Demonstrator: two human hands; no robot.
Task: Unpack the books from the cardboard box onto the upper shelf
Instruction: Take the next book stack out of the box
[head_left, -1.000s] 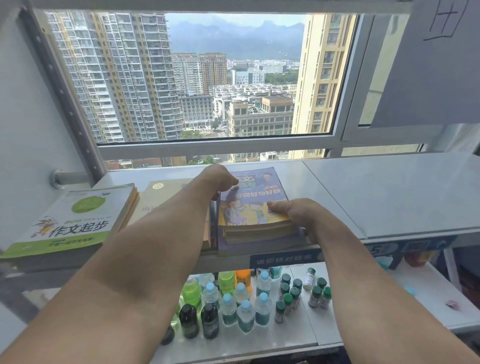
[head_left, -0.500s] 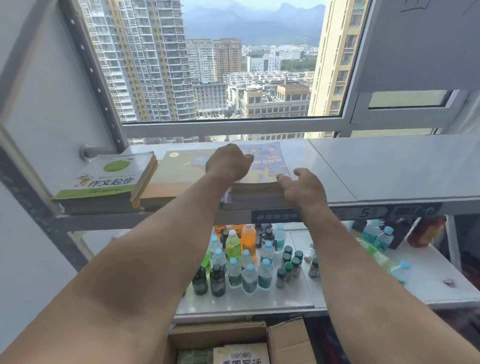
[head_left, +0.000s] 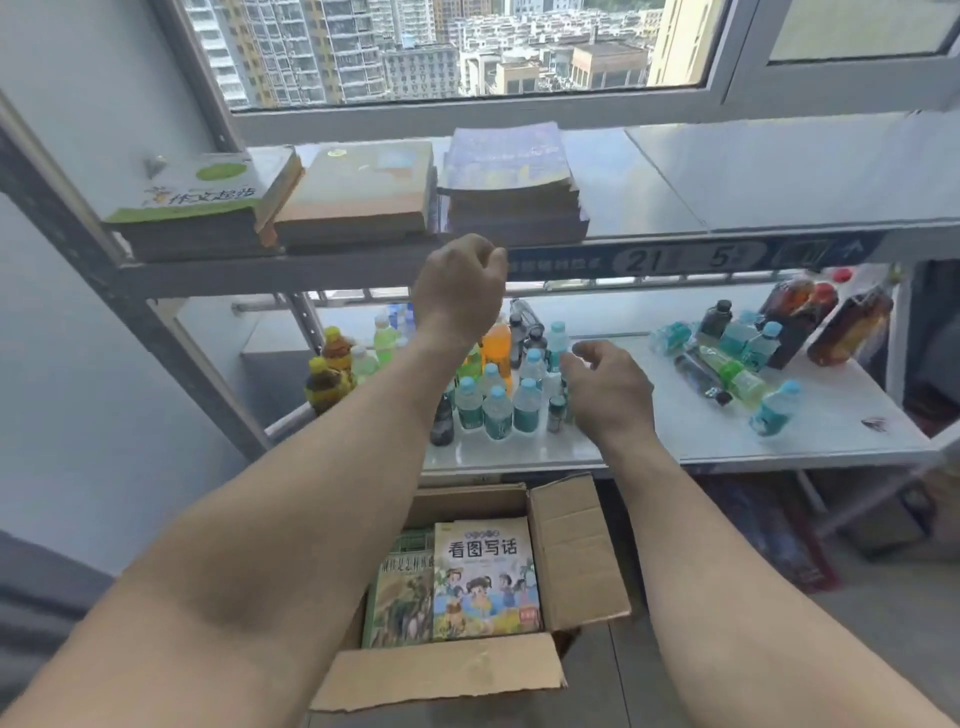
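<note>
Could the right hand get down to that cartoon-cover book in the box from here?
Probably yes: the cardboard box has its flaps open, the cartoon-cover book lies uncovered on top, and the right hand holds nothing.

Two bare forearms reach up from the bottom corners toward the centre of the frame. The left hand (head_left: 460, 288) sits higher, just above centre, fingers loosely curled and holding nothing. The right hand (head_left: 608, 387), lower and right of centre, has relaxed, slightly spread fingers, empty.
</note>
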